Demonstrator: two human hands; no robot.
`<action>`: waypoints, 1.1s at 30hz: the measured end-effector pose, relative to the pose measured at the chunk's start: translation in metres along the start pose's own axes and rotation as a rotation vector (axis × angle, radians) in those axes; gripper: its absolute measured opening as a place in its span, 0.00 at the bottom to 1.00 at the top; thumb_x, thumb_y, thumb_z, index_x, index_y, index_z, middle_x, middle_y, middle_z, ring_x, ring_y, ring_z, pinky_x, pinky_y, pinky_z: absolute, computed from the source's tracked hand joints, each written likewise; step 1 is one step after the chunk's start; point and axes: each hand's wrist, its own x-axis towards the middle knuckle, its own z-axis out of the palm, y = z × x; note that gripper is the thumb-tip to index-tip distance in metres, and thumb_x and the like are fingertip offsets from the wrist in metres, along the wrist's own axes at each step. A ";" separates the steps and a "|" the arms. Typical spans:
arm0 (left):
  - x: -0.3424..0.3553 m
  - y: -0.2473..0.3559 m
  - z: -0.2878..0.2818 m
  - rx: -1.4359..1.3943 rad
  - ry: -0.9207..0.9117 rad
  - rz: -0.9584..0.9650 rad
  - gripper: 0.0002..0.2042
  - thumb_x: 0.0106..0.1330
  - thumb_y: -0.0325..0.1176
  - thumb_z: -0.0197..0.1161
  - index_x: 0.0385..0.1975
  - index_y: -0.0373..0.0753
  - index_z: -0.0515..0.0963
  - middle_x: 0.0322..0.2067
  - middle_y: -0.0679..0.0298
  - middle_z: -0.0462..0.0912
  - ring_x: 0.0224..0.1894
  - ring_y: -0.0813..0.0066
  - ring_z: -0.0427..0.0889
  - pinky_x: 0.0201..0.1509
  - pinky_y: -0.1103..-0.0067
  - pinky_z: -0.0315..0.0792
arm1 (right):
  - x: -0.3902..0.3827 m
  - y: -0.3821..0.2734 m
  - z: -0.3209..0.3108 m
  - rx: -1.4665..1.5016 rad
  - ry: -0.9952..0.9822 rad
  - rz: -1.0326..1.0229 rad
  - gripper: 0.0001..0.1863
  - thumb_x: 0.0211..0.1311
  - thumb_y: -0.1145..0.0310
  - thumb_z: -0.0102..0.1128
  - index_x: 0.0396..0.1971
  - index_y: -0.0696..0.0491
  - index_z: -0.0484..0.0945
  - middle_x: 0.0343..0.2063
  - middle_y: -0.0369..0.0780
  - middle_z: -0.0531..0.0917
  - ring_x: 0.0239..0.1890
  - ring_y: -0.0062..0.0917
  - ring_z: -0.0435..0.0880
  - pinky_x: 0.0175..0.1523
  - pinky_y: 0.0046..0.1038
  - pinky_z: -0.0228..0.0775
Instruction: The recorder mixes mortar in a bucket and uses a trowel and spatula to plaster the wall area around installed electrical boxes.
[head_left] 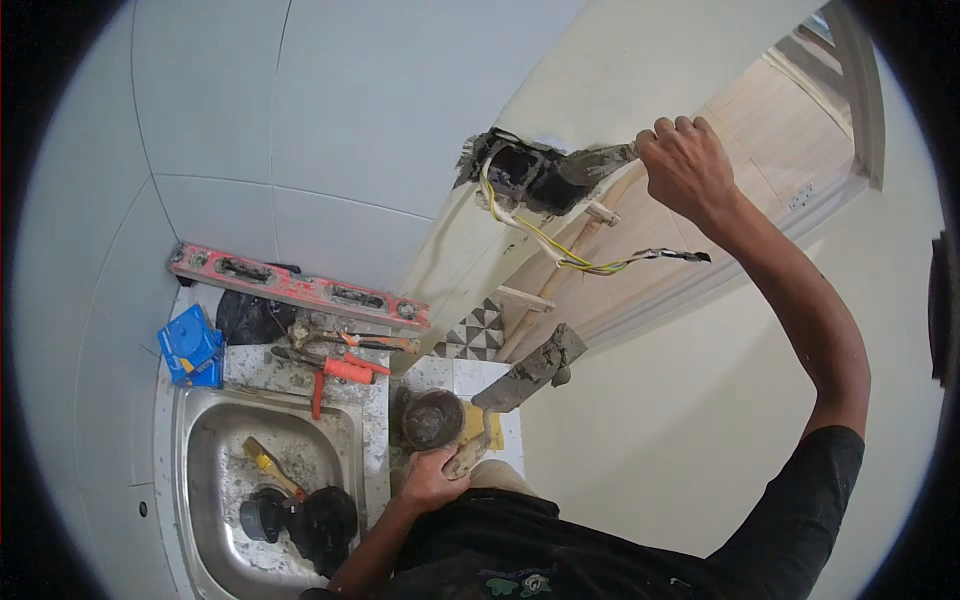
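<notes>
My right hand point(685, 170) grips a small mortar-coated putty knife point(605, 162), its blade at the dark, rough recess around a square wall box point(515, 168) in the pale wall edge. Yellow, green and white wires point(590, 266) hang from the box and end in a dark tip. Low at the centre, my left hand point(432, 480) holds a trowel point(530, 370) by its handle, with grey mortar on the blade. Beside it, a round container point(432, 420) stands on a white surface.
At left, a steel sink point(200, 470) holds a brush point(265, 465) and dark items. On the counter edge lie a red level point(300, 290), tools with orange or red parts point(350, 370) and blue packs point(190, 345). Behind the opening are a tiled floor point(760, 120) and a wooden pole point(540, 318).
</notes>
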 end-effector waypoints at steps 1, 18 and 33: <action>-0.002 0.005 -0.003 0.015 -0.004 0.001 0.25 0.47 0.39 0.67 0.46 0.32 0.78 0.40 0.48 0.82 0.44 0.53 0.82 0.51 0.68 0.74 | -0.002 0.001 -0.001 0.012 0.020 0.015 0.05 0.52 0.72 0.55 0.21 0.54 0.78 0.24 0.42 0.80 0.30 0.32 0.82 0.39 0.33 0.70; -0.028 0.026 -0.045 0.050 0.140 0.030 0.23 0.47 0.37 0.71 0.45 0.36 0.79 0.32 0.52 0.84 0.34 0.61 0.86 0.39 0.72 0.78 | -0.102 -0.092 0.066 0.786 0.080 0.690 0.08 0.52 0.68 0.59 0.32 0.53 0.78 0.30 0.46 0.80 0.34 0.43 0.80 0.38 0.42 0.73; -0.032 0.022 -0.049 0.169 0.089 -0.068 0.23 0.47 0.39 0.71 0.44 0.35 0.79 0.31 0.50 0.83 0.33 0.59 0.86 0.37 0.72 0.77 | -0.089 -0.104 0.055 0.696 0.067 0.793 0.07 0.54 0.70 0.53 0.29 0.55 0.79 0.28 0.48 0.81 0.32 0.45 0.83 0.35 0.45 0.76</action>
